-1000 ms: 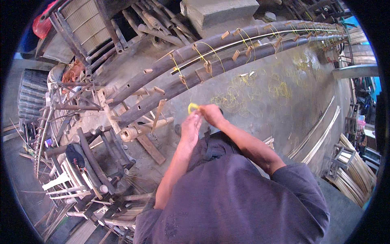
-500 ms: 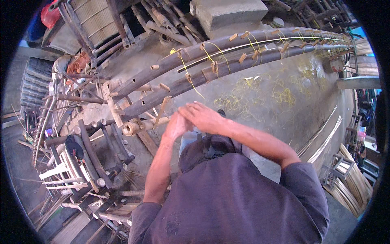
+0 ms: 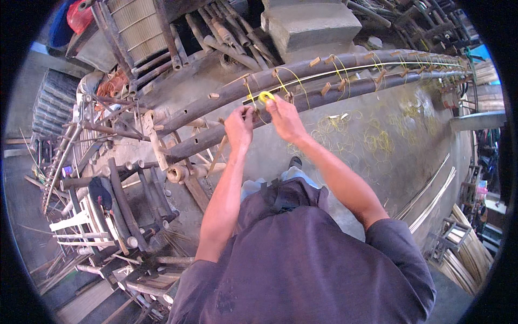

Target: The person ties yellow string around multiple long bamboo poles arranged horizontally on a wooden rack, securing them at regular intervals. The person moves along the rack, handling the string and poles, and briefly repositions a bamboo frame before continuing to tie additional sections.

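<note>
Two long dark bamboo poles, the far pole [image 3: 202,109] and the near pole [image 3: 189,147], run side by side from the left to the far right, with small wooden pegs in them. Yellow string [image 3: 302,89] is looped between them in several places. My right hand [image 3: 287,121] grips a small coil of yellow string [image 3: 265,98] over the gap between the poles. Close to its left, my left hand [image 3: 239,127] is closed in a pinch by the near pole, where a strand comes down to the fingertips. What those fingers hold is too small to make out.
Loose tangles of yellow string [image 3: 377,137] lie on the floor beyond the near pole. A bamboo frame [image 3: 116,210] stands at left, a concrete block [image 3: 310,32] at the back. Thin pale strips [image 3: 431,194] lean at right.
Both hands were together in front of my body. They have moved forward to the poles and apart, and the yellow coil is now in my right hand.
</note>
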Demonstrator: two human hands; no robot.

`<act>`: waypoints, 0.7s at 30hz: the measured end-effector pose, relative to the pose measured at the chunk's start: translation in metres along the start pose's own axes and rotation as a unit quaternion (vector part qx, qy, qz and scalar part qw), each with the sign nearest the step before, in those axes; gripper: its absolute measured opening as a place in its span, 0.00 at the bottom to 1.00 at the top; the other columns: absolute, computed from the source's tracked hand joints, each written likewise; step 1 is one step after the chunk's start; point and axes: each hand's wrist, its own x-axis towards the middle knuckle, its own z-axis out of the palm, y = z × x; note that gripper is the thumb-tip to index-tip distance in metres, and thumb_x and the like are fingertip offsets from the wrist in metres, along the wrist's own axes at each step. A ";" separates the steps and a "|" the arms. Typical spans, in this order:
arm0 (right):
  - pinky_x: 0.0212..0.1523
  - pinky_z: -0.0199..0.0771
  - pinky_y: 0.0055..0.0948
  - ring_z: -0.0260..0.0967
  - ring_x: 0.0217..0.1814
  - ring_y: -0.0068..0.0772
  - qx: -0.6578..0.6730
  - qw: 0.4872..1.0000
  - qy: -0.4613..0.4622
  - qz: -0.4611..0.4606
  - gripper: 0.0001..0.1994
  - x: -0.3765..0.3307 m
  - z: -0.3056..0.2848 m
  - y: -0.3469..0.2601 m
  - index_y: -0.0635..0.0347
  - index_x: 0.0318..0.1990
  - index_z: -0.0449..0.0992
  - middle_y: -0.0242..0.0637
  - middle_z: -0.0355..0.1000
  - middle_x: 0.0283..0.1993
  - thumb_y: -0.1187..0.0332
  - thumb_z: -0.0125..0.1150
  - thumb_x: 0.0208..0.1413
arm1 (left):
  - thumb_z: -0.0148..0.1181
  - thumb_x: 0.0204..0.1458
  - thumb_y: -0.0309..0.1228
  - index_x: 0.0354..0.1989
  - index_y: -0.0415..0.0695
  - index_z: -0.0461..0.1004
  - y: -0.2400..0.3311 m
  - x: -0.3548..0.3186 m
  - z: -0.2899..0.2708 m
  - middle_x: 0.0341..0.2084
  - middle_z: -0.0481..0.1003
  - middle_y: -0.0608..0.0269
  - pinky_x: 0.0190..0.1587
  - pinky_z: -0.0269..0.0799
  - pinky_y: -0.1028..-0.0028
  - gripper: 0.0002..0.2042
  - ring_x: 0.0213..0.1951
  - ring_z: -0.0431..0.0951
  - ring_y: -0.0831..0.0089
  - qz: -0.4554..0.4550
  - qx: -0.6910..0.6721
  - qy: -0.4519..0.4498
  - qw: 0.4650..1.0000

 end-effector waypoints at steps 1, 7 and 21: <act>0.38 0.66 0.43 0.66 0.37 0.51 -0.057 0.993 0.033 -0.094 0.09 0.006 0.008 -0.002 0.63 0.37 0.69 0.47 0.67 0.34 0.66 0.49 0.61 | 0.55 0.55 0.35 0.42 0.41 0.75 0.002 0.004 -0.004 0.34 0.77 0.45 0.36 0.73 0.63 0.12 0.32 0.80 0.58 -0.036 0.007 -0.037 0.999; 0.41 0.63 0.45 0.63 0.42 0.55 -0.041 0.978 0.026 -0.205 0.07 0.011 0.011 -0.031 0.66 0.37 0.66 0.49 0.65 0.36 0.70 0.52 0.58 | 0.49 0.57 0.34 0.38 0.42 0.70 0.009 0.012 -0.026 0.29 0.73 0.61 0.37 0.69 0.68 0.09 0.36 0.74 0.68 -0.093 -0.434 -0.018 0.896; 0.39 0.69 0.32 0.67 0.38 0.33 0.039 0.960 -0.271 -0.061 0.18 -0.037 0.002 0.022 0.60 0.44 0.70 0.35 0.68 0.37 0.53 0.44 0.65 | 0.57 0.54 0.35 0.61 0.42 0.60 0.052 -0.075 -0.043 0.41 0.73 0.62 0.32 0.70 0.76 0.26 0.32 0.73 0.76 -0.121 -0.519 -0.148 0.833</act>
